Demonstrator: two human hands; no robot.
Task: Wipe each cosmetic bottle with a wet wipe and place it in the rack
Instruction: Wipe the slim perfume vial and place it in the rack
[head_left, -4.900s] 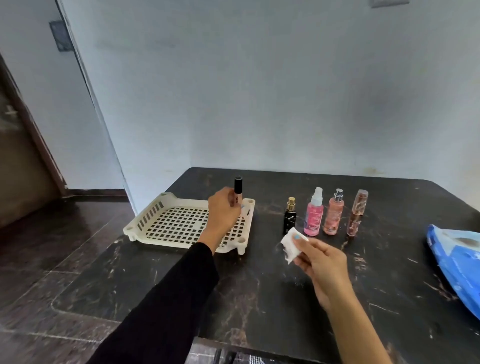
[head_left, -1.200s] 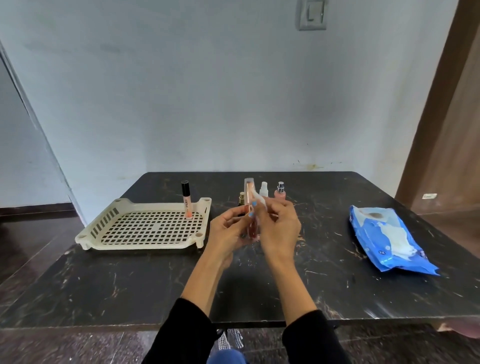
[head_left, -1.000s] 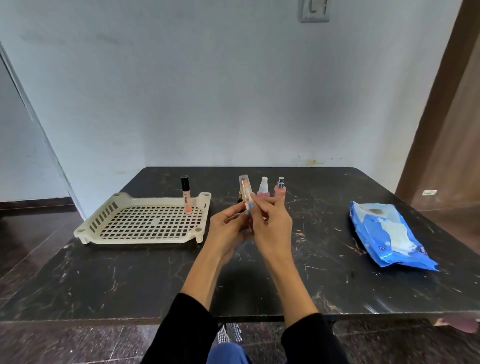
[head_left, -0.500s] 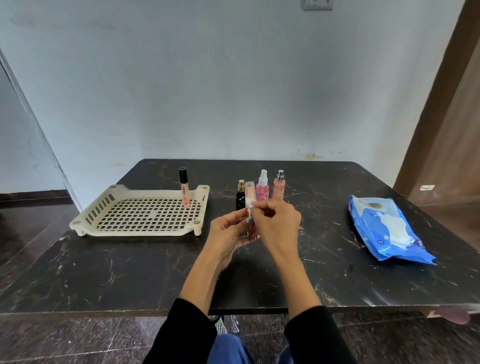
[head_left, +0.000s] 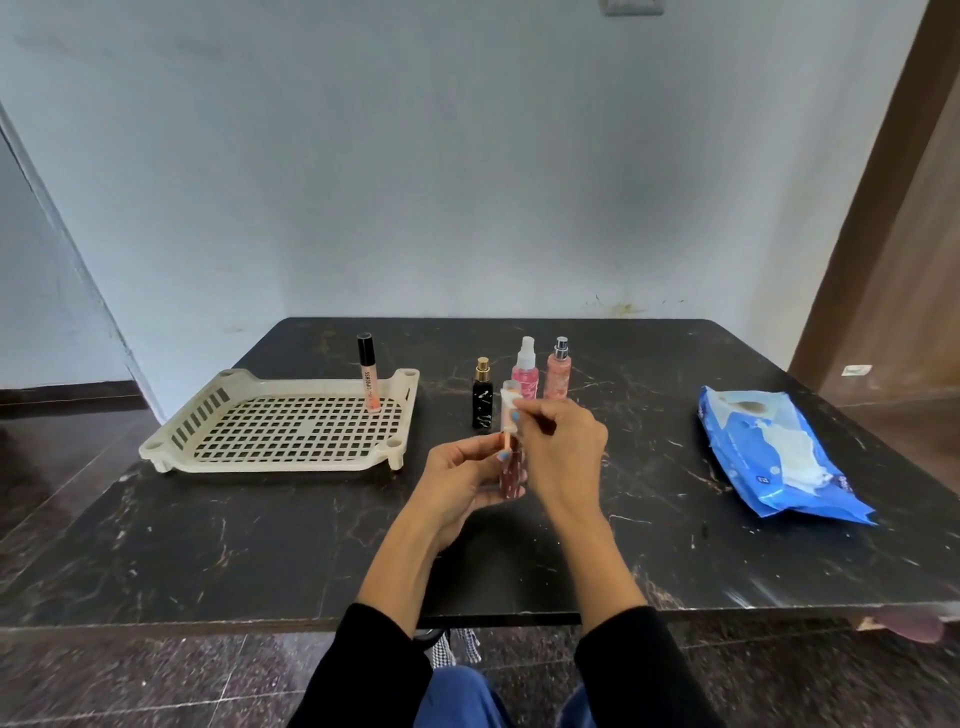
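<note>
Currently, a rose-tinted bottle (head_left: 510, 470) is held upright over the table's (head_left: 260, 561) middle, gripped low by the left hand (head_left: 462, 480) with fingers curled round it. A wet wipe (head_left: 509, 402) is pinched round its cap by the right hand (head_left: 563, 457). One lip gloss (head_left: 368, 376) is stood in the rack (head_left: 291, 457), far-right corner. Three bottles (head_left: 522, 382) remain unwiped. Step judged: wiping. Next required: transfer leftward into the rack, set upright.

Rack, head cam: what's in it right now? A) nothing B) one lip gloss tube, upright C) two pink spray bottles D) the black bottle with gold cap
B: only the lip gloss tube stands upright in the rack, at its far right corner; the black bottle and two pink spray bottles stand on the table.
</note>
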